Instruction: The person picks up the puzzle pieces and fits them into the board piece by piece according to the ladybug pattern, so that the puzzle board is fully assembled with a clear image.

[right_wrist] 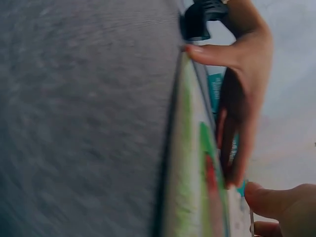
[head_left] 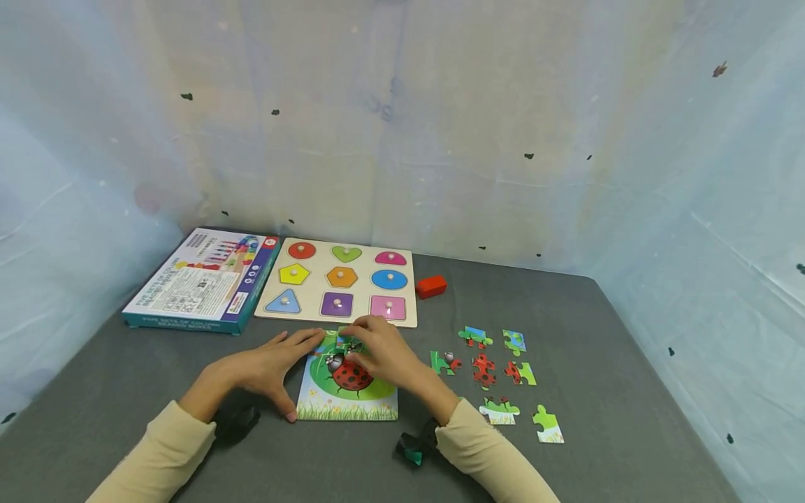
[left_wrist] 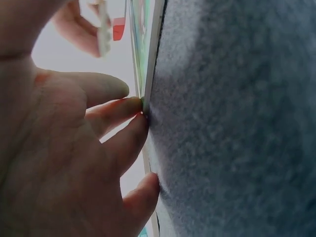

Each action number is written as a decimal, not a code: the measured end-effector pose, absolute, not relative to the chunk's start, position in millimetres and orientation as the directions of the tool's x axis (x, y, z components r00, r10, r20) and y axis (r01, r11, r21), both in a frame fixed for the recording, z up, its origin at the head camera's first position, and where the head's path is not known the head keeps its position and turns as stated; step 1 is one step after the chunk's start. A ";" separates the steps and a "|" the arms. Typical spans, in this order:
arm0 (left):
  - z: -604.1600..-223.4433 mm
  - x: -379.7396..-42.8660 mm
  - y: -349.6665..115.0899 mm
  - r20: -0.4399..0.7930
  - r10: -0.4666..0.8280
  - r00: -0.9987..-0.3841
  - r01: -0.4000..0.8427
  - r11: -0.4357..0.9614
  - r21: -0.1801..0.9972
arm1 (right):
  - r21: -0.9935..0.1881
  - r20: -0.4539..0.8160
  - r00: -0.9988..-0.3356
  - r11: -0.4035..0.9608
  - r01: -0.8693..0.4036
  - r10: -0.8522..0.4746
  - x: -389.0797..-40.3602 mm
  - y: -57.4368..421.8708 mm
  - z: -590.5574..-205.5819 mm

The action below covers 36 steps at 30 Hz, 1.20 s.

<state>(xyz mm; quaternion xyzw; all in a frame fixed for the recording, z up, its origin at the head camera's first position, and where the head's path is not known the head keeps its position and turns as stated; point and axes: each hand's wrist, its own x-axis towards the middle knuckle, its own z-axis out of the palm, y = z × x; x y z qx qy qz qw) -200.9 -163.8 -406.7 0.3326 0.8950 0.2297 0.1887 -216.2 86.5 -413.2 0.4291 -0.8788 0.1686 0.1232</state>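
Ladybug board [head_left: 347,411] lay flat on the counter [head_left: 629,391], between your hands. Your left hand [head_left: 264,367] was spread along its left edge, thumb at the near corner, fingers toward the far one, touching rather than gripping; probably there to brace it against sliding. Your right hand [head_left: 390,356] hung over its far half, thumb and fingers clamped on a puzzle piece [left_wrist: 103,32], likely to keep it easy to angle. Couldn't tell if that piece touched the ladybug board. Seven loose pieces [head_left: 484,370] sat spaced out to its right, picture up, presumably for easy picking on your right side. Knob board [head_left: 317,276] lay just beyond it, box [head_left: 189,283] beyond and left, red block [head_left: 431,286] beyond and right, apparently parked out of the way.
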 end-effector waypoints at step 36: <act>-408.6 -200.6 -165.9 -0.166 0.705 -0.689 0.534 0.650 0.541 | -0.149 0.326 -0.654 0.646 -0.749 -0.683 -211.6 68.1 -439.0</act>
